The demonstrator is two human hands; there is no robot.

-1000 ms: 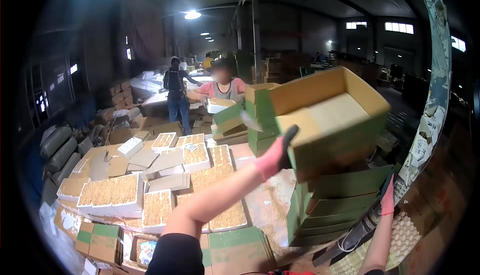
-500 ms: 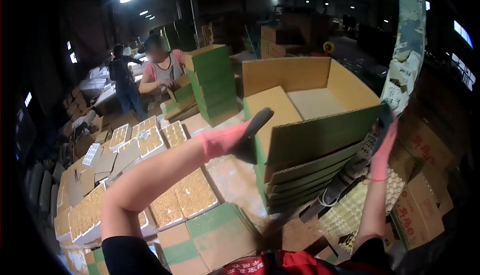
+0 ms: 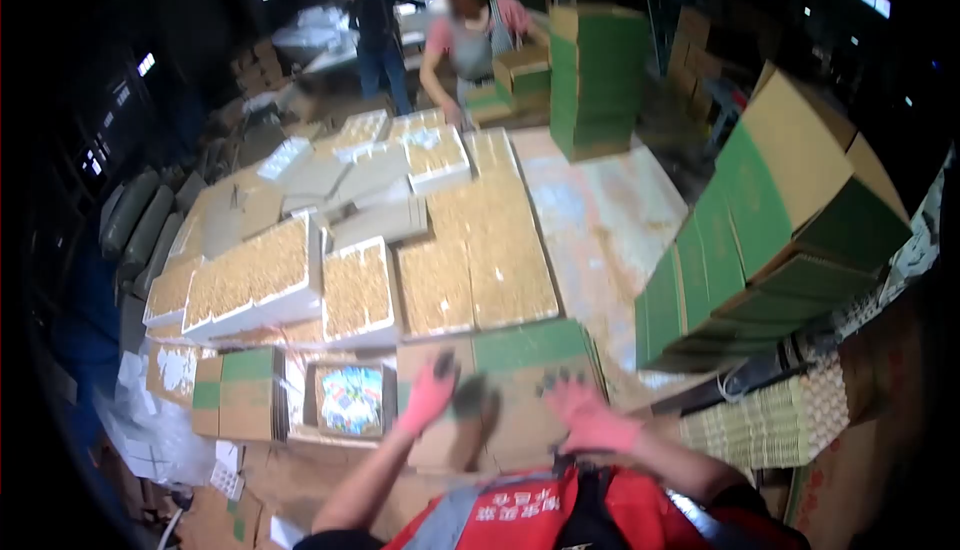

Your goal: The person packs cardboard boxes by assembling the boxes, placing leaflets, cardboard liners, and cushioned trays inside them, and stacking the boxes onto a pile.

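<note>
Both my hands wear pink gloves with dark fingertips. My left hand (image 3: 430, 397) is over the left part of a stack of flattened cardboard boxes (image 3: 520, 390), tan with green bands; its fingers point forward, and its shadow falls on the cardboard. On the right part of that stack my right hand (image 3: 585, 415) lies with spread fingers. Neither hand grips anything that I can make out. To the right, a leaning stack of open green-and-tan boxes (image 3: 740, 210) stands apart from my hands. Just left of my left hand is a small box holding colourful printed packets (image 3: 350, 398).
White trays (image 3: 360, 290) with a tan grainy filling cover the table's left side. Another bundle of flattened boxes (image 3: 240, 393) lies at left. A co-worker (image 3: 480, 40) stands across the table beside a tall green box stack (image 3: 597, 80). Egg trays (image 3: 750, 420) sit at lower right.
My hands have left the open box stack at right and come down to the flattened boxes in front of me. The view has turned left and down.
</note>
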